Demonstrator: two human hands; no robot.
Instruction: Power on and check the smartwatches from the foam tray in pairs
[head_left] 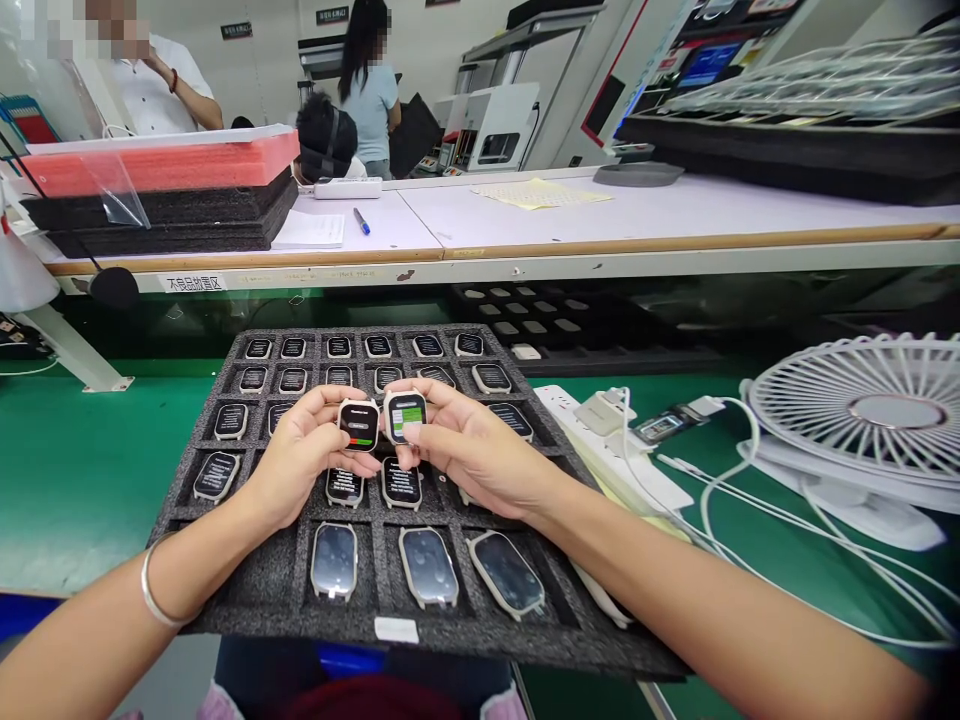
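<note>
Room (262,75): people (369,105) at the rear, lower bodies hidden behind the raised shelf (427,225); wall signs (236,31) too small to read. Green surface (82,450): cut off at left and right. Space under shelf: deeply shaded, little distinguishable except rows of pale shapes (535,327). Foam tray (270,600): black, compartmented, central on the surface, right-hand part hidden below the right forearm (675,590). White fan (870,410): right of the tray, cut off at the edge of view. Power strip (566,415): just beside the tray, with loose white cables. Left hand (300,455): thumb and fingers pinching the first watch (358,425). Right hand (469,445): likewise pinching the second watch (405,416). Both watches side by side above the tray; contact between cases impossible to confirm. Further watches (428,565): seated in compartments, some behind the hands. Lit screens (363,413): partly covered by thumbs, lettering illegible.
</note>
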